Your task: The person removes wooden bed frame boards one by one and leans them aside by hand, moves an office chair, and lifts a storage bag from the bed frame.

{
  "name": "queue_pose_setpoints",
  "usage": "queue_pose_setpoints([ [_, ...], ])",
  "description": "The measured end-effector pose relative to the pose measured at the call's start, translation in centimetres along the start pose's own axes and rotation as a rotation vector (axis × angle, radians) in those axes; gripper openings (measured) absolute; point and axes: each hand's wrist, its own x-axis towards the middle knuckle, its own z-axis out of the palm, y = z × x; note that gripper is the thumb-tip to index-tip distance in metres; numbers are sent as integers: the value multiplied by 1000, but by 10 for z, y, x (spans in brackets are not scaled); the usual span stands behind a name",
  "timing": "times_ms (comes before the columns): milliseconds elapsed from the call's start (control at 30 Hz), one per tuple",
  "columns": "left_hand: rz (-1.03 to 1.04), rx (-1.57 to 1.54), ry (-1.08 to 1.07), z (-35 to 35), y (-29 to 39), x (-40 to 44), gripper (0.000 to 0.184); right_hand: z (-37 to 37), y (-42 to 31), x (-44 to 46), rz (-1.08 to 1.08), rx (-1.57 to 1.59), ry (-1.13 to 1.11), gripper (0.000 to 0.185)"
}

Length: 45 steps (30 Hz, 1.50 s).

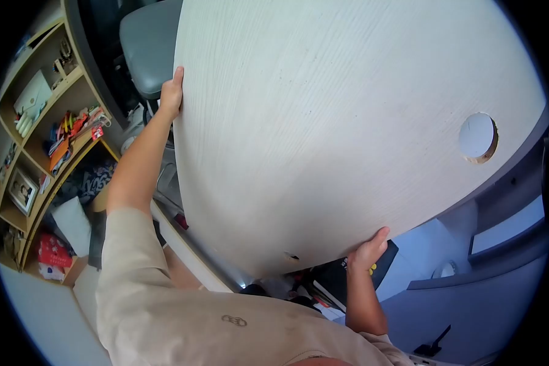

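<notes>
A large pale wood-grain board [323, 122] fills the middle of the view, tilted in front of my body. It has a big round hole [477, 138] near its right edge and a small hole [291, 256] near the lower edge. My left hand [172, 96] grips the board's left edge, thumb on the face, with the other fingers hidden behind. Lower right, my right hand [368, 250] holds the bottom edge in the same way, its thumb on the face and its fingers mostly out of sight.
A grey padded chair [149, 52] stands behind the board's left edge. Wooden shelves [49, 110] on the left hold colourful small items and a framed photo [22, 190]. Under the board's lower edge is a black box or bag [335, 280]. A doorway lies at the right.
</notes>
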Motion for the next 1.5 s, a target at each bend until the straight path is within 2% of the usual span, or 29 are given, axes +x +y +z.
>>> queue_pose_setpoints([
  [67,0,3,-10,19,-5,7,78,-10,12,5,11,-76,-17,56],
  [267,-37,32,35,42,-51,19,83,-24,47,11,40,-149,4,53],
  [367,-51,33,48,44,-77,20,85,-24,65,13,-31,-126,99,32],
  [467,-117,108,70,40,-96,9,87,-33,78,9,37,-203,30,44],
  [567,-148,129,86,43,-126,-6,88,-48,105,11,-37,-212,93,42],
  [700,-158,52,32,40,-180,-10,84,-59,104,12,67,-303,76,41],
  [833,-225,36,56,48,-184,-30,78,-64,111,17,63,-277,51,40],
  [967,-169,-23,44,50,-207,-21,78,-64,117,22,62,-282,39,40],
  [1100,-131,60,55,45,-224,-9,78,-67,137,32,40,-259,31,38],
  [1167,-127,102,62,46,-220,-17,78,-83,149,37,111,-281,19,37],
  [1267,-122,83,60,52,-212,-16,79,-77,151,46,94,-224,-44,38],
  [1333,-136,44,54,47,-222,-17,80,-60,147,56,139,-129,61,25],
  [1433,-230,-10,109,49,-213,-19,80,-56,140,56,140,-97,66,23],
  [1500,-163,-22,73,57,-207,-21,81,-60,143,59,123,-102,39,22],
])
